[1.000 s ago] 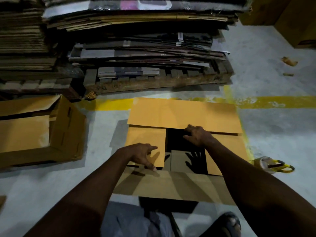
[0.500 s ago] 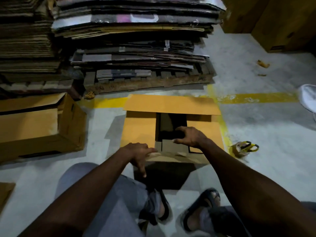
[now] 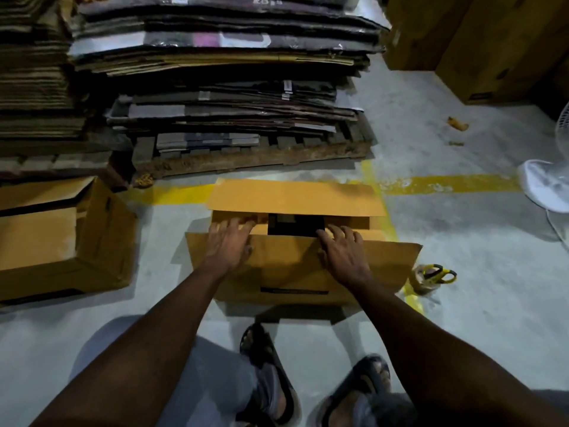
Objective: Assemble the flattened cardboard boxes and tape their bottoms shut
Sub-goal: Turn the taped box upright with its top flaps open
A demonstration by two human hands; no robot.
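While both sets of fingers lie straight and spread, gripping nothing, they press flat on cardboard; the left hand and the right hand rest palm-down, side by side, on the near flap of the box; the fingertips reach that flap's far edge.

Finding: the box stands on the floor directly in front of the person, its long axis running left to right across the body; each hand covers one half of the near flap, neither clearly nearer than the other.

Finding: just beyond the fingertips a dark gap remains open between the two long flaps; the far flap lies past that gap, away from the person, and has not been brought over; in my judgement the next move must reach forward, across the short axis, to draw it back to meet the near flap.

Finding: a tape roll with a yellow handle sits on the floor just beside the box's right end; the right hand is plainly the nearer one to it.

Outward: a second box lies to the left, well apart; flattened cardboard is stacked on a pallet behind.
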